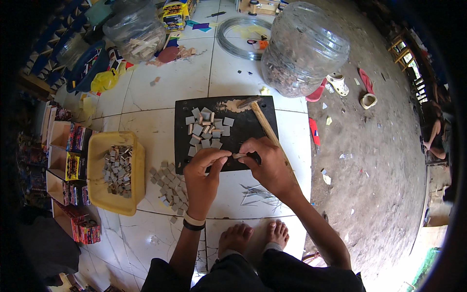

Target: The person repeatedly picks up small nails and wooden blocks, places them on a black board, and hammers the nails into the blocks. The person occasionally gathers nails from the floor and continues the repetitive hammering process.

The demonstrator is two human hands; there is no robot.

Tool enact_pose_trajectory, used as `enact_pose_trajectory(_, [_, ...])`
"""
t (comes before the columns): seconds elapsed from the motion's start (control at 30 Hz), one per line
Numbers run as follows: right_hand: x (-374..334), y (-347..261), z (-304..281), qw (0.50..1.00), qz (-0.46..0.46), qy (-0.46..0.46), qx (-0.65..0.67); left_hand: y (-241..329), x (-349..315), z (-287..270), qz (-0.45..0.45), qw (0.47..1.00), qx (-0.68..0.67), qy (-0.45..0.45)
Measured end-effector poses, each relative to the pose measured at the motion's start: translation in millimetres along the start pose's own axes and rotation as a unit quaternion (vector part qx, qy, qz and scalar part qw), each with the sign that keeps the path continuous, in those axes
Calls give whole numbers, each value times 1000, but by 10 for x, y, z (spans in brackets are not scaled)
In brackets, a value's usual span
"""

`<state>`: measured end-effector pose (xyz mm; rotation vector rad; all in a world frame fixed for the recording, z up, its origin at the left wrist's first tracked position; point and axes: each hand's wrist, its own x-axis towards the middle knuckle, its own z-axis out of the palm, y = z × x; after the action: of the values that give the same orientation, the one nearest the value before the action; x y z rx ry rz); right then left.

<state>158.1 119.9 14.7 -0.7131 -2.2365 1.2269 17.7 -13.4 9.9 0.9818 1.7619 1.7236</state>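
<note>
My right hand (270, 164) is closed in a pinch over the near edge of a black board (243, 136). A small pale block (238, 155) is between its fingertips. Just left of it, my left hand (204, 168) also has thumb and forefinger pinched together; whatever is between them is too small to make out. On the board lies a loose pile of small grey-faced wooden blocks (205, 127). A hammer (262, 119) with a wooden handle rests across the board's right side. Thin metal wire pieces (260, 194) lie on the tiles below my right hand.
More blocks (170, 187) are spread left of the board, beside a yellow basin (127, 207) holding many others. Stacked small boxes (80, 168) stand farther left. Beyond the board are a large clear plastic container (306, 48) and a wire coil (224, 39). My bare feet (236, 237) are close by.
</note>
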Motion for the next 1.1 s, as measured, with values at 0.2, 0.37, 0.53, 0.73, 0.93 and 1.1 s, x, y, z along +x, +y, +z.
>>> enact_pose_trajectory(0.2, [-63,54,105,999,-37,25,-12,16,37,82,-71,994,-73,43])
enact_pose_trajectory(0.37, [-109,57,242,997,10,77,0,-31,78,125,-61,991,-96,65])
enact_pose_trajectory(0.53, [-99,71,275,996,-8,81,-44,-81,81,178,-38,990,-125,50])
enact_pose_trajectory(0.73, [-76,74,241,995,-27,80,-51,-111,64,234,-51,992,-102,59])
enact_pose_trajectory(0.93, [-61,70,219,994,-35,73,-75,-141,50,245,-47,993,-85,67])
enact_pose_trajectory(1.1, [-47,65,217,994,-34,72,-72,-140,47,284,-33,992,-100,70])
